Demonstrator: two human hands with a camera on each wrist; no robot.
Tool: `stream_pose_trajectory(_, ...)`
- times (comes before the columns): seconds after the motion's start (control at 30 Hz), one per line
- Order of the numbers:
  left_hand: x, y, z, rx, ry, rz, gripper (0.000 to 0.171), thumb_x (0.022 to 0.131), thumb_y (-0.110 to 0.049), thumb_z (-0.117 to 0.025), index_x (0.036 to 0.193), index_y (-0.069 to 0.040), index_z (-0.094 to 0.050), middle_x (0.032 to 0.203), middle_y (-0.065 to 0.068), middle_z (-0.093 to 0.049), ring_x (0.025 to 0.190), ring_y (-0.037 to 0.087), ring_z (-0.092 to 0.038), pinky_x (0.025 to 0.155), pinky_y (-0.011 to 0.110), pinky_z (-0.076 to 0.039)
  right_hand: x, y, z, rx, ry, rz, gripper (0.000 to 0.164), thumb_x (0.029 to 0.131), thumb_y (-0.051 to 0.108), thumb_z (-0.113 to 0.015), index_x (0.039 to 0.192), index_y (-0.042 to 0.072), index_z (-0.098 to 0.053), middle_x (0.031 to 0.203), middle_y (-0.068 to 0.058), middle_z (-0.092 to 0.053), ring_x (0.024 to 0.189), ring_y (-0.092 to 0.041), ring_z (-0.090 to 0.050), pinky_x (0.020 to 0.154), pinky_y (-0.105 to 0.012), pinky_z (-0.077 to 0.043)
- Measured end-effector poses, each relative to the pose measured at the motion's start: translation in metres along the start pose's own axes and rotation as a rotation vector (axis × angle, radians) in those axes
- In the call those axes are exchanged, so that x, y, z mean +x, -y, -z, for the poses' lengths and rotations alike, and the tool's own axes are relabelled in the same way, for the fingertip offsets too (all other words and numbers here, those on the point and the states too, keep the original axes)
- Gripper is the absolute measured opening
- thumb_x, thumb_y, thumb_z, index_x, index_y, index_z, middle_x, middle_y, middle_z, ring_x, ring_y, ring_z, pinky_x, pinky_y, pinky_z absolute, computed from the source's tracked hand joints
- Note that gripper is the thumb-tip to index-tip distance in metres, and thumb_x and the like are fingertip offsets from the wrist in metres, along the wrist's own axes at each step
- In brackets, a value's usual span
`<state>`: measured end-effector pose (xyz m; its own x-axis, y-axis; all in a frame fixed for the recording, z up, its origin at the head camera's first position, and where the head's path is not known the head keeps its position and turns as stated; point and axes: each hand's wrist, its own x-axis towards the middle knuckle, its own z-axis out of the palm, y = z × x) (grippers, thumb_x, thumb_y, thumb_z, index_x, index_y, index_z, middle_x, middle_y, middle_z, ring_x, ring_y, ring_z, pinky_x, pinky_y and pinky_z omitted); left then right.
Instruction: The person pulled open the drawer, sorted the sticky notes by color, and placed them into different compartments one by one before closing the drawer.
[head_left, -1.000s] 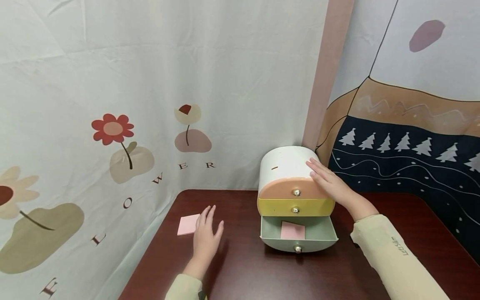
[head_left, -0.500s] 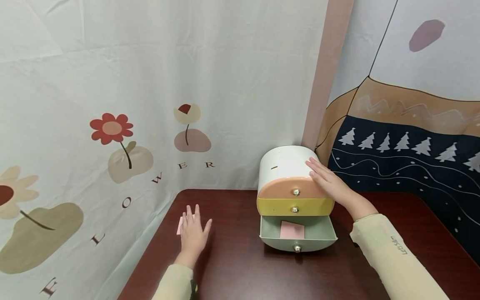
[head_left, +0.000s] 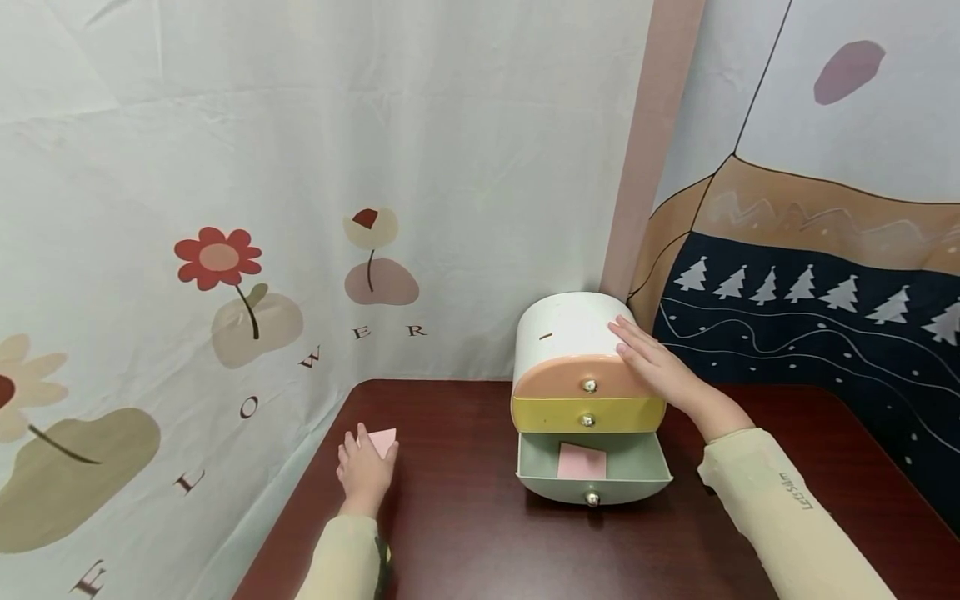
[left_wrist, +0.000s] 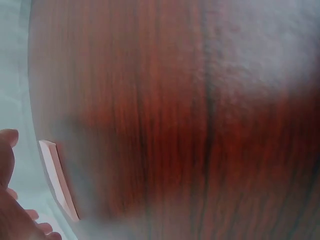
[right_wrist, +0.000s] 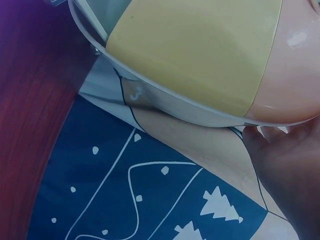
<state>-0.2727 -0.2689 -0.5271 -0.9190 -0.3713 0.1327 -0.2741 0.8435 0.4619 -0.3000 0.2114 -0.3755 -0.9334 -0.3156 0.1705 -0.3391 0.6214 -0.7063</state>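
Note:
A pink sticky note pad (head_left: 384, 439) lies near the left edge of the table, partly covered by my left hand (head_left: 364, 473). In the left wrist view the pad (left_wrist: 59, 180) shows its thin edge, with the thumb and fingertips spread beside it. My right hand (head_left: 663, 367) rests on the right side of a small rounded cabinet (head_left: 573, 329) with a white shell. Its orange drawer (head_left: 555, 382) and yellow drawer (head_left: 547, 414) are closed. The green bottom drawer (head_left: 630, 492) is pulled out, and a pink note (head_left: 582, 461) lies in it.
The dark red-brown table (head_left: 465, 517) ends at a light curtain (head_left: 465, 208) with printed flowers behind and to the left. A dark blue cloth (head_left: 795, 325) with printed white trees hangs at the right.
My left hand has moved left over the pink sticky note pad, its fingers bending a little. My right hand stays on the cabinet; the drawers have not moved.

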Motion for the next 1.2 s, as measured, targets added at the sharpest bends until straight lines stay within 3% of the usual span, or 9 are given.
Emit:
stream_pose_trajectory(0.37, -0.003, 0.003, -0.003, -0.103, -0.011, 0.145, 0.083, 0.088, -0.032, -0.060, 0.141, 0.017, -0.019, 0.139, 0.041, -0.024, 0.130, 0.057, -0.019, 0.097, 0.070, -0.028, 0.000, 0.001, 0.000, 0.000, 0.000, -0.006, 0.057, 0.101, 0.047, -0.033, 0.151, 0.022, -0.025, 0.161, -0.002, -0.007, 0.146, -0.035, -0.004, 0.108, -0.069, -0.004)
stream_pose_trajectory(0.63, -0.006, 0.000, -0.002, -0.107, -0.031, 0.178, 0.086, 0.086, -0.035, -0.064, 0.140, 0.018, -0.023, 0.135, 0.040, -0.030, 0.122, 0.055, -0.027, 0.094, 0.066, -0.032, -0.001, 0.000, 0.000, 0.009, 0.000, -0.003, 0.057, 0.101, 0.047, -0.033, 0.151, 0.021, -0.025, 0.161, -0.002, -0.007, 0.146, -0.035, -0.004, 0.108, -0.069, -0.005)
stream_pose_trajectory(0.97, -0.012, 0.000, -0.001, -0.034, -0.014, 0.125, 0.081, 0.086, -0.032, -0.066, 0.137, 0.019, -0.029, 0.128, 0.040, -0.037, 0.118, 0.055, -0.032, 0.092, 0.064, -0.034, 0.000, -0.001, -0.001, 0.005, 0.002, -0.010, 0.057, 0.101, 0.048, -0.033, 0.151, 0.023, -0.025, 0.161, -0.002, -0.007, 0.146, -0.035, -0.004, 0.108, -0.069, -0.005)
stream_pose_trajectory(1.2, -0.006, 0.010, -0.008, -0.021, -0.060, 0.063, 0.067, 0.075, -0.029, -0.068, 0.118, 0.018, -0.048, 0.113, 0.037, -0.046, 0.104, 0.052, -0.041, 0.081, 0.059, -0.040, 0.000, 0.000, 0.000, 0.006, -0.001, -0.002, 0.057, 0.101, 0.046, -0.033, 0.151, 0.020, -0.025, 0.160, -0.003, -0.007, 0.146, -0.035, -0.004, 0.108, -0.068, -0.005)
